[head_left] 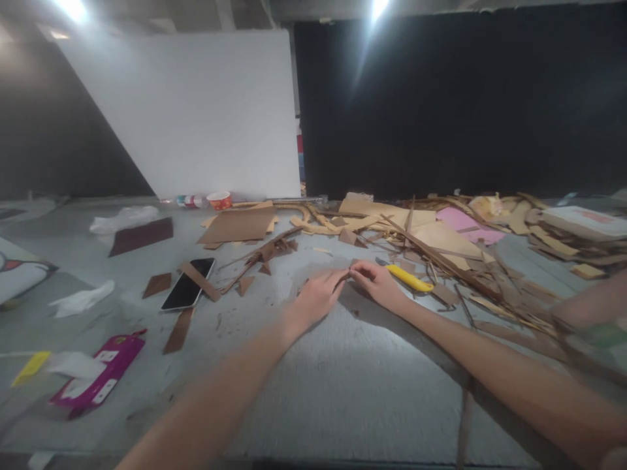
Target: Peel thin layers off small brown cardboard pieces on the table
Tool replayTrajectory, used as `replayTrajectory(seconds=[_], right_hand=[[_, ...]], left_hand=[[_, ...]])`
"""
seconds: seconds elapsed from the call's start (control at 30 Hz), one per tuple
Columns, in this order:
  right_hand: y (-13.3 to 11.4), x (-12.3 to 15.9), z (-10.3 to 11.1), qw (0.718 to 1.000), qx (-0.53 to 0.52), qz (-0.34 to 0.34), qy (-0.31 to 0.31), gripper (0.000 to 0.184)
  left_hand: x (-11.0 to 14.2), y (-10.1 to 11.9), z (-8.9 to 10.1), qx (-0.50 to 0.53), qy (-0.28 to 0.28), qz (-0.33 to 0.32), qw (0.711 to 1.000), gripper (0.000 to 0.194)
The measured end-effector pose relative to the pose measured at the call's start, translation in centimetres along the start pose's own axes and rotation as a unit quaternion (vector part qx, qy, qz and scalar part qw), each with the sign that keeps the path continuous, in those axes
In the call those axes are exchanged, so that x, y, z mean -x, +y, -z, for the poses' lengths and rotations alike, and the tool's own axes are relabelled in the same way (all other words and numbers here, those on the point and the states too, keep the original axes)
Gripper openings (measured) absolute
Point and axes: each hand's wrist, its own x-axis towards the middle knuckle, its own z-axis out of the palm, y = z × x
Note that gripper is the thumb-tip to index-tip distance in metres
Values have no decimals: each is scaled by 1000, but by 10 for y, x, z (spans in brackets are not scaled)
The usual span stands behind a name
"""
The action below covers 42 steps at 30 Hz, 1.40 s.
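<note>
My left hand [316, 299] and my right hand [375, 282] meet over the grey table [313, 391], fingertips pinched together on a small thin piece I cannot make out. Both hands are closed in a pinch and slightly blurred. A yellow utility knife [409, 279] lies just right of my right hand. Small brown cardboard scraps [264, 256] lie just beyond my left hand.
A black phone [189, 292] under a cardboard strip lies at left, with a magenta package [100, 372] nearer the front left. A heap of cardboard offcuts [441, 241] and a pink sheet [465, 222] fill the right. A white board [196, 111] leans at the back, a paper cup [219, 200] below it.
</note>
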Motion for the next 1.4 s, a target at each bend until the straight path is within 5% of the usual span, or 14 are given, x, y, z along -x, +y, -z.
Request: replayTrajectory(seconds=[0.2, 0.63, 0.8, 1.0, 1.2, 1.4], right_hand=[[8, 1, -1, 999, -16, -28, 34, 36], [3, 4, -5, 991, 46, 77, 96, 22], [1, 3, -5, 993, 34, 91, 67, 23], [-2, 2, -1, 999, 31, 32, -10, 31], [-1, 5, -6, 993, 61, 83, 58, 22], [-2, 4, -5, 996, 53, 70, 23, 24]], left_hand=[[0, 1, 0, 4, -18, 11, 1000, 34], [-2, 0, -1, 46, 3, 52, 998, 35], [-2, -1, -1, 51, 11, 57, 997, 33], [0, -2, -1, 48, -8, 35, 998, 32], [-3, -1, -3, 44, 2, 57, 997, 34], [-2, -2, -3, 50, -5, 59, 997, 32]])
